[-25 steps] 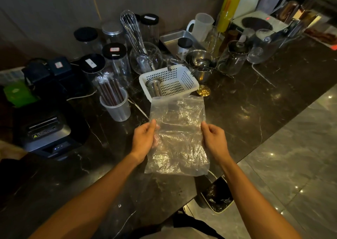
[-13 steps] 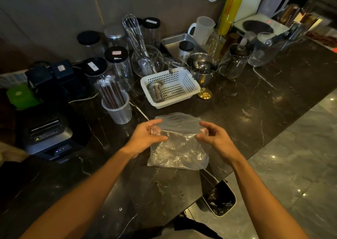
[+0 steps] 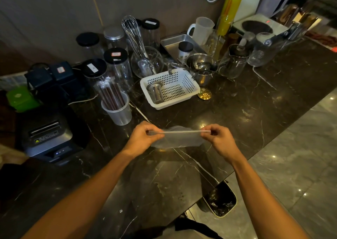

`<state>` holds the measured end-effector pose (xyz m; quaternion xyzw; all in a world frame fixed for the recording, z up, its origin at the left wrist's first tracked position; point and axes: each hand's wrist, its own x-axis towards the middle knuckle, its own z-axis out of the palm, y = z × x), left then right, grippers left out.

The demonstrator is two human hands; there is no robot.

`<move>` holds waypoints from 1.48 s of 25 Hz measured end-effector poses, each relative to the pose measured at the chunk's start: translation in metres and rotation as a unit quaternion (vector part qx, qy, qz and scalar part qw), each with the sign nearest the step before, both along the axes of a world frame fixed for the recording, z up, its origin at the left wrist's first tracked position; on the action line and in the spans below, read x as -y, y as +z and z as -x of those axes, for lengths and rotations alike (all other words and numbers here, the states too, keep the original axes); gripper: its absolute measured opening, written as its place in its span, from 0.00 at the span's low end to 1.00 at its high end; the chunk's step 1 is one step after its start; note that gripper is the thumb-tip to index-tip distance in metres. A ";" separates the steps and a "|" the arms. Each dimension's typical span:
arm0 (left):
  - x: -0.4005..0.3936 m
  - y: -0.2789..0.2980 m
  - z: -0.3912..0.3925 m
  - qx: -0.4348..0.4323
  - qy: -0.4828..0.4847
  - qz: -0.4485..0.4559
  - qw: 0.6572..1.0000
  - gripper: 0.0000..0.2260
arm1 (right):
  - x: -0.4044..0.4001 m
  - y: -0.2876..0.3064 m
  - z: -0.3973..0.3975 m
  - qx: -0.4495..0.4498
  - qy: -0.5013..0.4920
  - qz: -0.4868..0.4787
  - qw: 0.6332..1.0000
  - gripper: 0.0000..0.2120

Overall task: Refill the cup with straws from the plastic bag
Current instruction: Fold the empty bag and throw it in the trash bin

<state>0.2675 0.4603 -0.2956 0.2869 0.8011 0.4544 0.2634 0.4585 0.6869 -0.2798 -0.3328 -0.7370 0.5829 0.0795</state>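
Observation:
A clear plastic bag (image 3: 177, 138), with nothing visible inside, is folded flat and stretched between my two hands above the dark marble counter (image 3: 237, 114). My left hand (image 3: 144, 136) pinches its left end and my right hand (image 3: 217, 138) pinches its right end. A translucent plastic cup (image 3: 118, 114) stands to the upper left of my left hand. It holds several dark brown wrapped straws (image 3: 111, 94) that lean to the left.
A white perforated basket (image 3: 184, 85) with a metal strainer stands behind the bag. Jars, a whisk in a glass bowl, metal cups and glass pitchers crowd the back. A black receipt printer (image 3: 49, 135) sits at the left. A lined bin (image 3: 221, 201) stands on the floor below the counter edge.
The bag, held open and upright a second ago, has been folded down into a flat strip. My hands moved lower and wider apart, pulling it taut.

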 end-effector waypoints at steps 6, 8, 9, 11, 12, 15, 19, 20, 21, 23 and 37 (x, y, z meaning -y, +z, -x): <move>0.002 0.009 0.001 0.141 0.027 -0.087 0.986 0.05 | -0.001 0.003 0.000 -0.043 -0.014 0.053 0.998 0.03; 0.002 0.011 -0.002 0.179 0.029 -0.122 0.976 0.05 | 0.000 0.000 0.001 -0.051 -0.018 0.072 0.996 0.03; 0.001 0.010 -0.004 0.190 0.039 -0.136 0.971 0.06 | 0.001 -0.001 0.001 -0.056 -0.023 0.078 0.995 0.03; 0.000 0.010 -0.008 0.227 0.073 -0.159 0.958 0.09 | 0.003 -0.002 0.000 -0.065 -0.035 0.087 0.993 0.03; -0.001 0.010 -0.011 0.253 0.088 -0.163 0.949 0.10 | 0.003 -0.004 0.000 -0.068 -0.045 0.091 0.993 0.03; 0.001 0.007 -0.013 0.330 0.070 -0.117 0.934 0.18 | 0.002 -0.006 -0.001 -0.076 -0.077 0.111 0.988 0.03; 0.007 -0.002 -0.012 0.301 -0.019 -0.058 0.952 0.18 | -0.002 -0.006 -0.007 -0.042 -0.049 0.088 0.994 0.11; 0.007 -0.001 -0.010 0.286 -0.029 -0.055 0.956 0.18 | -0.003 -0.005 -0.008 -0.014 -0.018 0.055 0.998 0.17; 0.007 0.001 -0.009 0.274 -0.044 -0.053 0.959 0.19 | -0.003 -0.002 -0.007 0.014 0.020 0.029 0.999 0.22; 0.003 0.009 -0.006 0.240 -0.088 -0.037 0.966 0.20 | 0.001 0.008 0.001 0.062 0.111 0.007 0.992 0.23; 0.010 0.000 -0.016 0.416 -0.001 -0.094 0.905 0.27 | 0.038 0.008 0.014 -0.069 0.004 0.252 0.965 0.17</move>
